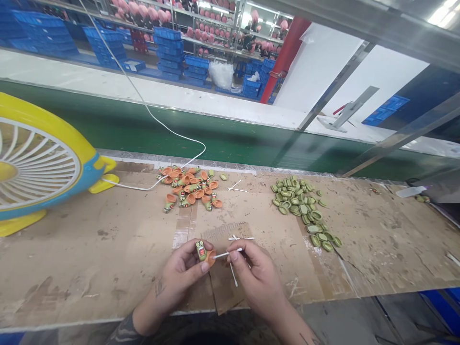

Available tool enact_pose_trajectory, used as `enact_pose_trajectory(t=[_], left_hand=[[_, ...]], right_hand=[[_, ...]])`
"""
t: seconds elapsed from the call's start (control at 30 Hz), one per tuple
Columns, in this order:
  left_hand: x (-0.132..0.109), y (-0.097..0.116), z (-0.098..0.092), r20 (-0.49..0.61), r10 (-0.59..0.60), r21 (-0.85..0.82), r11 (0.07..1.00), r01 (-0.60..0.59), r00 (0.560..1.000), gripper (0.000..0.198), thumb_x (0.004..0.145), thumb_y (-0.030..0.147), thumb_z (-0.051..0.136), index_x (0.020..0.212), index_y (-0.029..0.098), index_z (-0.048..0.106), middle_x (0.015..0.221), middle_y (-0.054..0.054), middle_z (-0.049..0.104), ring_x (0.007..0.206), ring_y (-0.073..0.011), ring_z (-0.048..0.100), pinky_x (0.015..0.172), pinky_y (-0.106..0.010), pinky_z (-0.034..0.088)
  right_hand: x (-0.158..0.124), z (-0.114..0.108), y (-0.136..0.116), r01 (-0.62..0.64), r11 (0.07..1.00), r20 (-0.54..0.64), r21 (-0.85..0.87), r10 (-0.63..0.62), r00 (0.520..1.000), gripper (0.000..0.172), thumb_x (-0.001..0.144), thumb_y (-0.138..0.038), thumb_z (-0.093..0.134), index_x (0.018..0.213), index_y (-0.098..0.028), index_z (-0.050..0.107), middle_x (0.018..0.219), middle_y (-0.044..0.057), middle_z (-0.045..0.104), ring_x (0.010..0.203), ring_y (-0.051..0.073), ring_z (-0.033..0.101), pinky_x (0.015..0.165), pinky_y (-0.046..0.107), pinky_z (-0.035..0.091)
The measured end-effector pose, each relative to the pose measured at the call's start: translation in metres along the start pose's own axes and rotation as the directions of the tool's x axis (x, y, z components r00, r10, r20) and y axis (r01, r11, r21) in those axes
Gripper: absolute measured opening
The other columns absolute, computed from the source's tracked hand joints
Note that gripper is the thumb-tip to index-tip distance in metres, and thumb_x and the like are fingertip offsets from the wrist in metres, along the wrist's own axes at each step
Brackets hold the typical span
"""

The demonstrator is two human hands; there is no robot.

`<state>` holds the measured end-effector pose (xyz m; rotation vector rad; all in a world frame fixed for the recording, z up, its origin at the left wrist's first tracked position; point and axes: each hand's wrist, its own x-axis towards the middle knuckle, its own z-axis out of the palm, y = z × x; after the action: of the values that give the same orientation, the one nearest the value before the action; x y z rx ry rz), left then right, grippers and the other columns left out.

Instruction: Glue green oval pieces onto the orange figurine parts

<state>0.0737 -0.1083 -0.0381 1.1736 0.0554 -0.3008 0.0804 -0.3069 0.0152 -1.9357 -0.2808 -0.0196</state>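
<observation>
Between the thumb and fingers of my left hand (181, 268) is a small green-and-orange figurine (202, 252), with big eyes and a red patch on its green part. My right hand (257, 273) pinches a cotton swab (223, 254), whose left tip meets the hollow orange part of the figurine. Below the right fingers another swab (234, 275) slants downward; whether it is held or lies on the cardboard I cannot tell. Just beyond my hands, several loose swabs (241, 238) lie on a cardboard piece (228, 297).
A pile of similar figurines (192, 184) lies beyond my left hand, with crossed swabs (237, 187) beside it. Small green oval parts (302, 206) are heaped to the right. A yellow fan (46, 163) stands at left, its white cable (158, 117) crossing the table. A clear bottle (409, 191) lies far right.
</observation>
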Motion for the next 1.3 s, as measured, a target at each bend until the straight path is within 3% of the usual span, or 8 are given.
enact_pose_trajectory(t=[0.53, 0.63, 0.77, 0.93, 1.0, 1.13, 1.2, 1.3], left_hand=[[0.002, 0.004, 0.001, -0.041, -0.118, -0.078, 0.990, 0.115, 0.992, 0.046, 0.079, 0.052, 0.084, 0.107, 0.016, 0.075, 0.085, -0.005, 0.070, 0.079, -0.0179, 0.059, 0.072, -0.028, 0.049], [0.002, 0.008, 0.003, -0.053, -0.116, -0.080, 0.991, 0.111, 0.992, 0.047, 0.078, 0.053, 0.084, 0.106, 0.015, 0.076, 0.083, -0.005, 0.068, 0.075, -0.0172, 0.058, 0.070, -0.028, 0.048], [0.003, 0.012, 0.006, -0.067, -0.108, -0.066, 0.992, 0.103, 0.992, 0.050, 0.075, 0.055, 0.086, 0.104, 0.015, 0.076, 0.083, -0.005, 0.067, 0.074, -0.0176, 0.056, 0.069, -0.029, 0.048], [0.003, 0.009, 0.003, -0.100, -0.096, -0.001, 0.995, 0.096, 0.990, 0.050, 0.075, 0.055, 0.085, 0.105, 0.016, 0.077, 0.086, -0.006, 0.066, 0.075, -0.0191, 0.057, 0.069, -0.030, 0.050], [0.004, 0.006, 0.001, -0.123, -0.096, 0.024, 0.995, 0.099, 0.988, 0.051, 0.075, 0.055, 0.085, 0.106, 0.016, 0.077, 0.086, -0.007, 0.067, 0.076, -0.0201, 0.057, 0.070, -0.030, 0.051], [0.004, 0.003, 0.002, -0.157, -0.085, 0.042, 0.995, 0.093, 0.984, 0.053, 0.073, 0.058, 0.084, 0.106, 0.017, 0.077, 0.087, -0.007, 0.068, 0.077, -0.0205, 0.057, 0.071, -0.031, 0.051], [0.003, 0.006, 0.004, -0.153, -0.086, 0.058, 0.994, 0.096, 0.984, 0.052, 0.074, 0.058, 0.084, 0.105, 0.017, 0.077, 0.088, -0.006, 0.068, 0.077, -0.0203, 0.056, 0.072, -0.031, 0.050], [0.002, 0.011, 0.009, -0.155, -0.074, 0.085, 0.993, 0.088, 0.985, 0.051, 0.074, 0.058, 0.084, 0.104, 0.017, 0.077, 0.086, -0.006, 0.068, 0.076, -0.0205, 0.057, 0.073, -0.031, 0.050]], right_hand=[[0.001, -0.004, -0.001, 0.185, 0.983, 0.039, -0.021, -0.184, 0.982, 0.015, 0.103, -0.020, 0.055, 0.099, -0.024, 0.068, 0.087, -0.001, 0.072, 0.081, 0.014, 0.066, 0.075, 0.024, 0.048], [-0.003, -0.014, 0.004, 0.172, 0.985, -0.035, -0.010, -0.172, 0.984, 0.014, 0.103, -0.023, 0.055, 0.100, -0.023, 0.068, 0.089, 0.001, 0.071, 0.084, 0.015, 0.067, 0.076, 0.026, 0.050], [-0.005, -0.030, 0.014, 0.085, 0.984, -0.184, -0.155, -0.114, 0.976, 0.016, 0.103, -0.026, 0.054, 0.093, -0.022, 0.067, 0.082, 0.001, 0.069, 0.076, 0.016, 0.065, 0.071, 0.025, 0.050], [-0.007, -0.058, 0.031, 0.053, 0.922, 0.063, -0.383, -0.031, 0.998, 0.027, 0.103, -0.037, 0.050, 0.115, -0.023, 0.071, 0.100, 0.006, 0.074, 0.091, 0.020, 0.069, 0.080, 0.029, 0.054], [-0.008, -0.082, 0.046, -0.088, 0.826, -0.082, -0.557, 0.051, 0.995, 0.037, 0.103, -0.043, 0.047, 0.124, -0.021, 0.068, 0.100, 0.007, 0.073, 0.089, 0.021, 0.069, 0.079, 0.031, 0.055], [-0.013, -0.141, 0.082, -0.405, 0.616, -0.439, -0.675, 0.106, 0.892, 0.043, 0.100, -0.040, 0.046, 0.125, -0.010, 0.066, 0.108, 0.019, 0.068, 0.094, 0.032, 0.066, 0.080, 0.044, 0.052], [-0.016, -0.162, 0.096, -0.463, 0.558, -0.484, -0.689, 0.121, 0.867, 0.038, 0.096, -0.033, 0.049, 0.119, -0.011, 0.069, 0.112, 0.022, 0.068, 0.099, 0.035, 0.066, 0.082, 0.046, 0.050], [-0.023, -0.175, 0.107, -0.459, 0.541, -0.461, -0.705, 0.142, 0.876, 0.034, 0.095, -0.026, 0.046, 0.114, -0.013, 0.072, 0.111, 0.021, 0.070, 0.099, 0.035, 0.066, 0.082, 0.046, 0.050]])
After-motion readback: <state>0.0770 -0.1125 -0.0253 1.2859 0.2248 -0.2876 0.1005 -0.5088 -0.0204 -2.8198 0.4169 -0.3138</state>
